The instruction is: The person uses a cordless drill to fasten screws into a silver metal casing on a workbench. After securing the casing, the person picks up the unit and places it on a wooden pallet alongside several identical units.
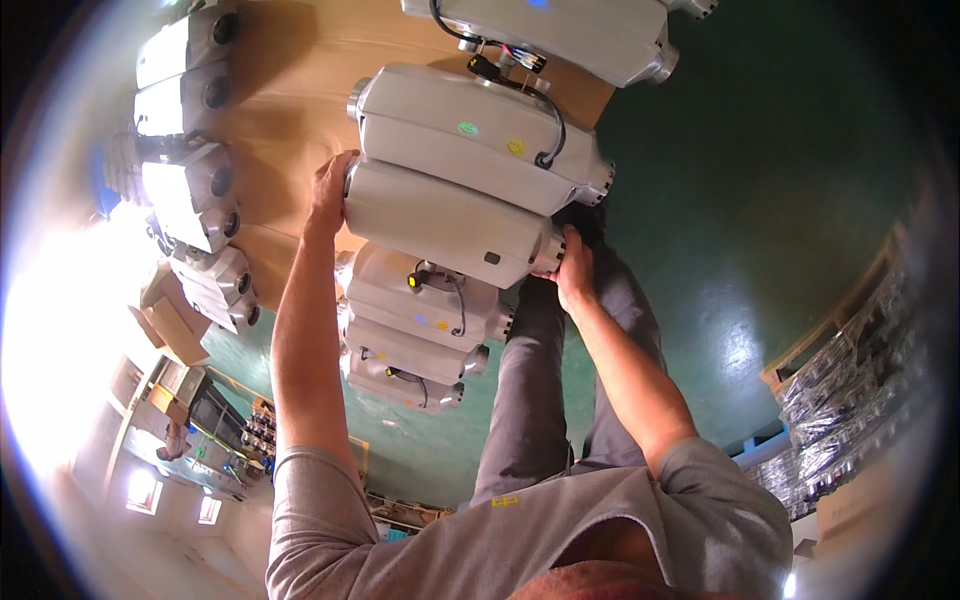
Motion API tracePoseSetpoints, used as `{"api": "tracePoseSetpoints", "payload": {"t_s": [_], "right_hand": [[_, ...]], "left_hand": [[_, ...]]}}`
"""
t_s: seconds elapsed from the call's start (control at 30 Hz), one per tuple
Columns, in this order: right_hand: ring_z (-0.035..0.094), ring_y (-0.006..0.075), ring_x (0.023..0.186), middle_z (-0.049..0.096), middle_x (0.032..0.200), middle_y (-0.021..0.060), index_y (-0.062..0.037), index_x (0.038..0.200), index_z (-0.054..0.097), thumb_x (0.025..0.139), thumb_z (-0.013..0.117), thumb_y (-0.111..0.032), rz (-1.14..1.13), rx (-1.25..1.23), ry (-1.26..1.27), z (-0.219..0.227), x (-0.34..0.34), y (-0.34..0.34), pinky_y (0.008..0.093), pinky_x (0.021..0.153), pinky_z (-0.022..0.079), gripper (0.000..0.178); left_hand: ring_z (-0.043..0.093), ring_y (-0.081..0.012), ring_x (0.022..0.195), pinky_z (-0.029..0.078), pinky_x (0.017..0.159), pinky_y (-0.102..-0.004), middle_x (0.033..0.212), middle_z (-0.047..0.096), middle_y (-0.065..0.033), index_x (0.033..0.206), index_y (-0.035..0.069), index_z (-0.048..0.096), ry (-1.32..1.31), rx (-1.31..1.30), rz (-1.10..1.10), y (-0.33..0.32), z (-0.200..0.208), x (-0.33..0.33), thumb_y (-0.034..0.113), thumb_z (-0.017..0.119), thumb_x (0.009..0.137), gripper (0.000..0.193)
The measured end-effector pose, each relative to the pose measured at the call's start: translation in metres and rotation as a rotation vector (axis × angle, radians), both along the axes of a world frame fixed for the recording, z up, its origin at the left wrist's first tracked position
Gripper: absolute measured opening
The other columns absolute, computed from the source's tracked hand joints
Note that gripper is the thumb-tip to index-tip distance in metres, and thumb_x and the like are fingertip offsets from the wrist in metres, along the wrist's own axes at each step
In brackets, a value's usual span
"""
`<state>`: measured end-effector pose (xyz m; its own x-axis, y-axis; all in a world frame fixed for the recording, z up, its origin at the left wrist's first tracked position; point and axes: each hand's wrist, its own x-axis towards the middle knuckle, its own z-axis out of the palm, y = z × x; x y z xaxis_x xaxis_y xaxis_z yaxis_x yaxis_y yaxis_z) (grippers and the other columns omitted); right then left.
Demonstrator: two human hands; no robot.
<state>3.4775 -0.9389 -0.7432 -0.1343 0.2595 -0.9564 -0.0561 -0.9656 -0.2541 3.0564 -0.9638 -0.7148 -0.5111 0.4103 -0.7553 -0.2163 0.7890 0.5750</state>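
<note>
A grey air heater [440, 218] with a long, smooth casing lies across between my two hands. My left hand [328, 192] is closed round its left end. At the opposite end, my right hand [574, 268] grips beside the slotted round outlet, its fingers partly hidden under the casing. Right up against it on the far side is another heater [450, 122] with green and yellow stickers and a black cable. More heaters [425, 300] with cables and plugs sit on the near side, partly covered by the one I hold.
Brown cardboard [275, 110] lies beneath the heaters. A second row of heaters [188, 185] stands to the left, near an opened carton [170, 325]. Another heater [560, 30] is at the far edge. Plastic-wrapped goods [845, 385] are stacked at right. A person [175, 440] is in the left background.
</note>
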Motion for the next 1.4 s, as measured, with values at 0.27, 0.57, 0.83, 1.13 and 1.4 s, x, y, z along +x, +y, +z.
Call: {"api": "tracePoseSetpoints", "payload": {"t_s": [0.27,0.57,0.83,1.13,1.4], "right_hand": [[0.071,0.0262,0.094,0.069,0.109,0.0139,-0.0002,0.123,0.058,0.100,0.045,-0.058,-0.020,-0.036,0.050,-0.006,0.004,-0.007,0.0448,0.074,0.062,0.063],[0.070,0.0313,0.100,0.066,0.116,0.0241,0.0040,0.136,0.050,0.098,0.050,-0.063,0.170,-0.143,0.070,0.000,0.055,-0.047,0.0447,0.082,0.061,0.077],[0.068,0.0335,0.104,0.064,0.123,0.0245,0.0030,0.137,0.051,0.095,0.053,-0.064,0.388,-0.272,0.148,-0.008,0.060,-0.112,0.0488,0.084,0.060,0.079],[0.065,0.0281,0.107,0.061,0.129,0.0129,-0.0042,0.139,0.051,0.095,0.052,-0.066,0.259,-0.037,0.066,0.005,0.040,-0.184,0.0498,0.083,0.059,0.076],[0.045,0.0276,0.136,0.046,0.150,0.0163,0.0013,0.147,0.043,0.101,0.048,-0.056,0.054,0.114,-0.056,-0.020,0.014,-0.233,0.0400,0.107,0.042,0.074]], "left_hand": [[0.064,-0.0191,0.097,0.050,0.086,-0.0328,0.105,0.070,-0.0107,0.117,0.000,0.069,0.082,-0.032,-0.106,-0.012,-0.018,-0.012,0.045,0.057,0.095,0.052],[0.063,-0.0386,0.110,0.046,0.096,-0.0433,0.113,0.069,-0.0252,0.124,-0.001,0.065,0.552,-0.292,-0.215,-0.096,0.014,-0.005,0.052,0.045,0.098,0.062],[0.066,-0.0359,0.105,0.048,0.094,-0.0432,0.111,0.071,-0.0228,0.121,0.001,0.067,0.495,-0.362,-0.295,-0.209,0.030,0.007,0.047,0.048,0.098,0.055],[0.069,-0.0229,0.097,0.052,0.088,-0.0353,0.102,0.075,-0.0162,0.115,0.001,0.073,0.354,-0.235,-0.217,-0.233,-0.018,0.003,0.044,0.063,0.091,0.050],[0.064,-0.0208,0.087,0.050,0.080,-0.0359,0.094,0.072,-0.0106,0.109,0.002,0.074,0.203,-0.101,-0.043,-0.232,-0.023,0.010,0.043,0.066,0.086,0.048]]}}
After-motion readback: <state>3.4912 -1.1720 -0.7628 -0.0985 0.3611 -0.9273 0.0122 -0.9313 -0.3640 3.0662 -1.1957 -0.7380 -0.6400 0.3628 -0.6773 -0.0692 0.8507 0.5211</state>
